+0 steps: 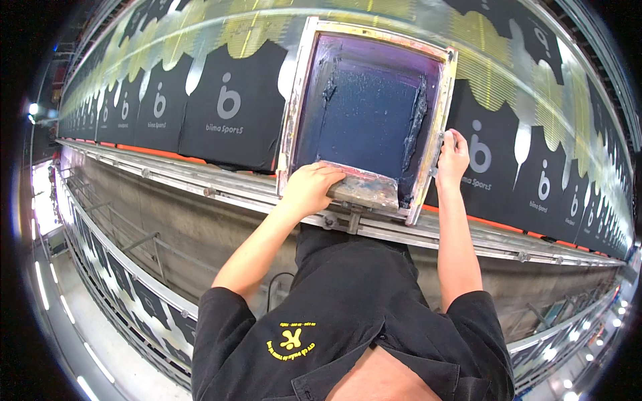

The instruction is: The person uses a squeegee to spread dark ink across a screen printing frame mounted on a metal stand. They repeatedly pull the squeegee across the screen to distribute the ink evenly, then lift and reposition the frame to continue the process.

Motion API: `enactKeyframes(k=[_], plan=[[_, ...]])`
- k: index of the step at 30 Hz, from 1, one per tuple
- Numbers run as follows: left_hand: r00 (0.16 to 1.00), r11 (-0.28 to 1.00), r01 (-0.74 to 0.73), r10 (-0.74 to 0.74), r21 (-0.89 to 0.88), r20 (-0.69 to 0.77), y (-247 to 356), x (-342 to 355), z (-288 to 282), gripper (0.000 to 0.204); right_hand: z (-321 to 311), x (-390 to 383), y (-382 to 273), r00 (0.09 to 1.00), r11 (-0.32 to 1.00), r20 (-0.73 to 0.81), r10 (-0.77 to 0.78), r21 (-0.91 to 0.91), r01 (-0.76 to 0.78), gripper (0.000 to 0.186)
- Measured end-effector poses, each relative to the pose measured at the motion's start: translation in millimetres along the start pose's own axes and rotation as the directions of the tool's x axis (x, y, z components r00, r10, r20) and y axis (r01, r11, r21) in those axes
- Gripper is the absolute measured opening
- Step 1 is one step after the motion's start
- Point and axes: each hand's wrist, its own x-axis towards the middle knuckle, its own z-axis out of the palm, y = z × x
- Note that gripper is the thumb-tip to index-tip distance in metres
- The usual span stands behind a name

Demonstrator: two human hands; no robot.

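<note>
A rectangular screen-printing frame [299, 93] with a pale, stained border and purple mesh lies over the long bench at the top centre. Dark ink [364, 120] covers much of its middle, with thick smears down the sides. A grimy metal strip [368, 187] runs along its near end. My left hand [311, 184] rests at that end, fingers curled over the strip's left part and frame edge. My right hand [453, 157] is at the frame's right side, fingers bent against the outer edge beside a small metal fitting.
Rows of black garment panels with pale logos [234, 113] lie on the bench to both sides, among yellowish patches. A metal rail [120, 154] runs along the near edge, just beyond my body. Further railed benches sit at the lower left and right, with lit floor and lamps beyond.
</note>
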Motion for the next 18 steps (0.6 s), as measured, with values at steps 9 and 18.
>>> enactKeyframes(k=[9,18], plan=[[0.992,0.993,-0.081,0.073,0.081,0.098,-69.7,92.0,-69.0,0.030,38.6,-10.5,5.4,0.999,0.942,-0.036,0.008,-0.335,-0.019,0.033],[0.985,0.978,-0.130,0.108,0.165,0.134,-153.3,283.9,-103.9,0.034,57.7,2.7,-12.2,0.997,0.872,-0.077,-0.018,-0.488,-0.022,0.045]])
